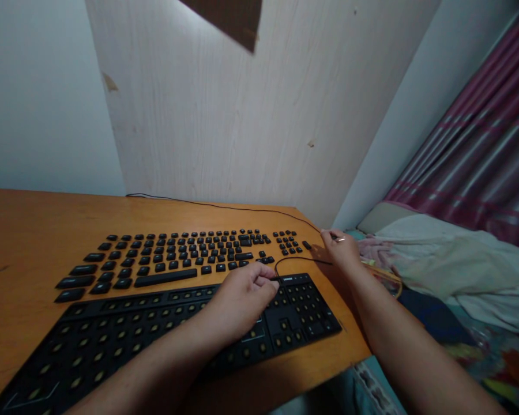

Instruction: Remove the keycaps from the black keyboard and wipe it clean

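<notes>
A black keyboard (281, 323) with its keycaps off lies on the desk, its bare key posts showing. Over its upper middle, my left hand (248, 294) is closed in a pinch at the back edge, on the black keyboard cable (300, 259) where it leaves the case. Off the right side of the desk, my right hand (342, 248) is closed around the same cable, with a ring on one finger. Loose black keycaps (166, 277) sit behind the keyboard in rows matching the key layout. My left forearm hides part of the keyboard.
The wooden desk (34, 230) meets a pale panel wall (207, 115) at the back, where the cable's far stretch runs along. To the right is a bed with rumpled white bedding (454, 259) and a purple curtain (471, 144). A brown corner (237, 23) hangs into view above.
</notes>
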`<state>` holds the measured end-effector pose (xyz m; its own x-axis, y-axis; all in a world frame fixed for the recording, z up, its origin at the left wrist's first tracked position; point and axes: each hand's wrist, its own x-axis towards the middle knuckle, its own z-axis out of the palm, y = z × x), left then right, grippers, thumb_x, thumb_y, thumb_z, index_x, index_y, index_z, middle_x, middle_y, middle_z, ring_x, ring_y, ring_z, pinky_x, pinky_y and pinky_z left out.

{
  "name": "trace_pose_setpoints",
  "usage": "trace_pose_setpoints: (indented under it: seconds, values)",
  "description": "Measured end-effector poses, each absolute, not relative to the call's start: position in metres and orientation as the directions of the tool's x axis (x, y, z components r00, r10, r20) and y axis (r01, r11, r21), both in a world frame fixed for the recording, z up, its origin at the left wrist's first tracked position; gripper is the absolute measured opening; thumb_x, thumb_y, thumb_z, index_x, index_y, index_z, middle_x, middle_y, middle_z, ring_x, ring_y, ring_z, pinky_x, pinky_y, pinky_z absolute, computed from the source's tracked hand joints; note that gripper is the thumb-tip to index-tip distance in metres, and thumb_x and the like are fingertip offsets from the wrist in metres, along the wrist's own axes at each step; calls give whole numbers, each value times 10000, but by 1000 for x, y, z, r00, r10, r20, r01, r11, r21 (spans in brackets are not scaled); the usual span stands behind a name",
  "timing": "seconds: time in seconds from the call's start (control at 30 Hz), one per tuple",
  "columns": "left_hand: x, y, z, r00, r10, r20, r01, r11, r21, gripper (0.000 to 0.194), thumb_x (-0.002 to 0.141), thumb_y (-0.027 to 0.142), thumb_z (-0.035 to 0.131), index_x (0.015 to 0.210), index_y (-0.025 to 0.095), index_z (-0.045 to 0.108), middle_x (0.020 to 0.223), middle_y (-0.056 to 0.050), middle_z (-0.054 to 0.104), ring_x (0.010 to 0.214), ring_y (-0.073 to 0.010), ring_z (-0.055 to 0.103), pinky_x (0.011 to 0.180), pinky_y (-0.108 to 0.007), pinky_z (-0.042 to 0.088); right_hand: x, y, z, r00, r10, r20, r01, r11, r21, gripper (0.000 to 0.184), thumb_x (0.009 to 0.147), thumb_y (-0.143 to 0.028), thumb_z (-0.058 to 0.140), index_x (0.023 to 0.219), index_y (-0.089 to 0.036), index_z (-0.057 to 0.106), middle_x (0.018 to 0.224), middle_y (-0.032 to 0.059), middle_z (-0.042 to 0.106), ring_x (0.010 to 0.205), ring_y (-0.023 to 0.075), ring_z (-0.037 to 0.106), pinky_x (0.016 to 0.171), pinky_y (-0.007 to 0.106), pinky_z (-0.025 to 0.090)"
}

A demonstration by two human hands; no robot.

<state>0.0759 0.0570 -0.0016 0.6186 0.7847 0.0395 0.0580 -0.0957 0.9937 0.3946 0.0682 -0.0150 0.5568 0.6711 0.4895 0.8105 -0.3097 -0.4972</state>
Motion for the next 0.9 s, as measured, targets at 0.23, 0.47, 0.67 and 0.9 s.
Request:
trace_pose_setpoints:
  seconds: [0.23, 0.47, 0.67, 0.9]
  values:
    - [75, 57, 1, 650, 759, 41, 101, -141, 985, 265, 773, 343, 598, 955, 153, 633, 812, -35, 647, 738, -164, 583, 664, -256, 437, 380, 45, -4, 572, 650, 500, 713, -92, -695, 338, 791, -506, 567, 782, -172, 618, 602, 4, 594, 515, 134, 496, 499, 239, 373]
    - [76, 58, -2, 661, 747, 71, 107, -188, 976, 279, 777, 355, 588, 965, 153, 630, 855, -45, 659, 769, -178, 604, 697, -276, 452, 346, 0, 5, 588, 695, 414, 550, 31, -834, 476, 674, -541, 721, 915, -146, 610, 540, -42, 543, 451, 110, 472, 430, 214, 346]
    - [76, 60, -5, 680, 725, 112, 156, -292, 944, 266, 793, 357, 568, 961, 161, 632, 858, -38, 672, 814, -184, 620, 742, -286, 463, 320, -42, -1, 629, 707, 324, 288, 174, -942, 378, 742, -491, 721, 885, -161, 606, 664, -14, 588, 515, 97, 486, 471, 210, 377]
    - [75, 59, -6, 710, 678, 188, 178, -431, 885, 248, 804, 337, 547, 943, 153, 637, 802, -21, 642, 768, -168, 598, 699, -271, 462, 295, -80, -10, 647, 709, 280, 327, 73, -942, 315, 804, -489, 665, 835, -190, 570, 645, -19, 568, 524, 110, 463, 470, 215, 361]
